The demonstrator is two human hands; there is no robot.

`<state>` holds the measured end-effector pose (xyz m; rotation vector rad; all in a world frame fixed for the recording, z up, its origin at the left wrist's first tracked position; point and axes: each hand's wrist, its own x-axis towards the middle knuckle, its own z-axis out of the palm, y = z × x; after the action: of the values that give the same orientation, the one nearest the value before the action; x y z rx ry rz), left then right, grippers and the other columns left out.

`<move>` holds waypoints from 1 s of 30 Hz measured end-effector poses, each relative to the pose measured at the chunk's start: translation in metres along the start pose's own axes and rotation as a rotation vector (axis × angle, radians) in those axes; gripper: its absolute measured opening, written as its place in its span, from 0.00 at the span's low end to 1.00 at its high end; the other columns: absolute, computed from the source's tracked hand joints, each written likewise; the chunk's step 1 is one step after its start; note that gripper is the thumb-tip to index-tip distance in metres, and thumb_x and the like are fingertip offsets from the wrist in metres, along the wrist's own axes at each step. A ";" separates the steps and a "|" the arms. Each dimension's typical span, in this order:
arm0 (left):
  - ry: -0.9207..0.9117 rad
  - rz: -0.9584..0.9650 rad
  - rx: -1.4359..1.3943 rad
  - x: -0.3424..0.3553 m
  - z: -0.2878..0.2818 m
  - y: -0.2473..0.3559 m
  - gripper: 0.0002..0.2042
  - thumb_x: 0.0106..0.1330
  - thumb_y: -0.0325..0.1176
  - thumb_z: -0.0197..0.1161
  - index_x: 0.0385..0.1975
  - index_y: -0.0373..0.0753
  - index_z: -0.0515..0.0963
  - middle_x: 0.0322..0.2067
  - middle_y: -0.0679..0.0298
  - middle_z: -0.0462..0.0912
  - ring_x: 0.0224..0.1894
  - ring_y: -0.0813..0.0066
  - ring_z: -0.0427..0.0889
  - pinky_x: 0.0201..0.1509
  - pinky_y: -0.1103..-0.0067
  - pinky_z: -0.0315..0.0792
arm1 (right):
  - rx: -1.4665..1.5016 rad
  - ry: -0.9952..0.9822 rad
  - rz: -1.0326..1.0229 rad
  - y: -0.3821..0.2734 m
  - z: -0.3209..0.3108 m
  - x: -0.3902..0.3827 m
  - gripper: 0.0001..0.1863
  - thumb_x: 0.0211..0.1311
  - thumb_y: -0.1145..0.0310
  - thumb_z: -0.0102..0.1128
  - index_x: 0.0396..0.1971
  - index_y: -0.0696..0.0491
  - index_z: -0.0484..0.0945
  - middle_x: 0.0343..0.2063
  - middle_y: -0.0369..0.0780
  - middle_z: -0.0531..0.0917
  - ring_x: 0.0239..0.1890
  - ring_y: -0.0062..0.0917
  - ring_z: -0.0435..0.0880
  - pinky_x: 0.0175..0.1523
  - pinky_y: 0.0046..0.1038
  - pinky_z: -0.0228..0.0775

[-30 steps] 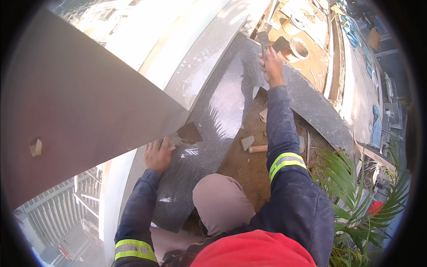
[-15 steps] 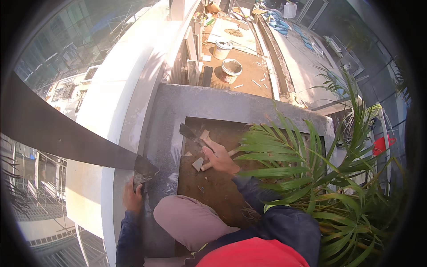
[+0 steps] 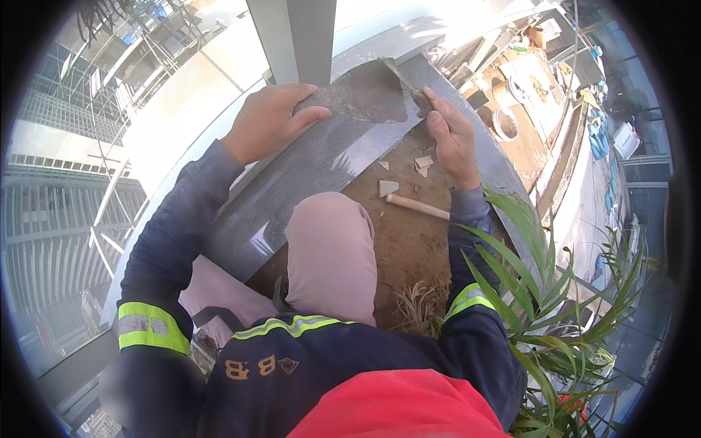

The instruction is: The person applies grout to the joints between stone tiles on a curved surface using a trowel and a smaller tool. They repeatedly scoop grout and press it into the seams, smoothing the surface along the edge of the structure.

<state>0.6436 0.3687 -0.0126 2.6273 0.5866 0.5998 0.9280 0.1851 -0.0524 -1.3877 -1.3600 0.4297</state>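
My left hand (image 3: 272,123) is closed at the foot of a grey post, thumb and finger about a rough grey stone piece (image 3: 330,101). My right hand (image 3: 454,139) pinches a narrow, dark, flat piece (image 3: 410,89), seen almost edge-on; whether it is stone or a blade, I cannot tell. Between the hands, a brown patch (image 3: 376,91) interrupts the grey stone coping (image 3: 292,186). Below my right hand, a hammer (image 3: 416,206) with a wooden handle lies on the soil (image 3: 365,186), near several pale chips (image 3: 423,163).
The grey post (image 3: 296,44) rises beyond my left hand. Palm fronds (image 3: 526,277) lean in from the right beside my forearm. Farther right are a bucket (image 3: 505,124) and blue bags (image 3: 599,139). A scaffold (image 3: 157,47) stands beyond the wall's left side.
My view has turned and leaned toward the post. My right hand has left the hammer area and come up to the coping with the dark piece. My left hand stays by the post.
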 end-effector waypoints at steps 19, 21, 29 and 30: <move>-0.065 -0.298 -0.746 -0.005 0.045 0.064 0.23 0.79 0.50 0.54 0.31 0.34 0.80 0.19 0.68 0.71 0.24 0.82 0.69 0.31 0.80 0.65 | 0.715 0.447 0.213 -0.048 0.030 -0.027 0.28 0.82 0.57 0.46 0.74 0.55 0.63 0.31 0.33 0.76 0.22 0.12 0.63 0.26 0.16 0.57; -0.090 -0.301 -0.836 -0.010 0.051 0.079 0.23 0.80 0.49 0.52 0.28 0.35 0.78 0.19 0.68 0.71 0.23 0.82 0.67 0.30 0.79 0.64 | 0.821 0.535 0.162 -0.076 0.051 -0.011 0.32 0.83 0.55 0.43 0.76 0.58 0.55 0.27 0.32 0.74 0.21 0.10 0.61 0.24 0.16 0.55; -0.103 -0.255 -0.767 0.001 0.049 0.093 0.21 0.77 0.45 0.55 0.31 0.31 0.79 0.20 0.59 0.74 0.25 0.70 0.68 0.32 0.71 0.67 | 0.468 0.475 0.177 -0.058 0.081 -0.035 0.34 0.83 0.58 0.43 0.76 0.64 0.50 0.23 0.29 0.69 0.21 0.09 0.62 0.24 0.16 0.55; -0.103 -0.283 -0.756 0.004 0.051 0.088 0.21 0.77 0.46 0.55 0.32 0.30 0.79 0.20 0.59 0.74 0.25 0.69 0.69 0.33 0.71 0.67 | 0.445 0.479 0.204 -0.056 0.085 -0.043 0.33 0.83 0.58 0.43 0.76 0.64 0.51 0.24 0.29 0.69 0.21 0.09 0.62 0.24 0.16 0.55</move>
<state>0.6988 0.2835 -0.0145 1.8173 0.5485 0.4711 0.8187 0.1701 -0.0520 -1.1600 -0.6844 0.4635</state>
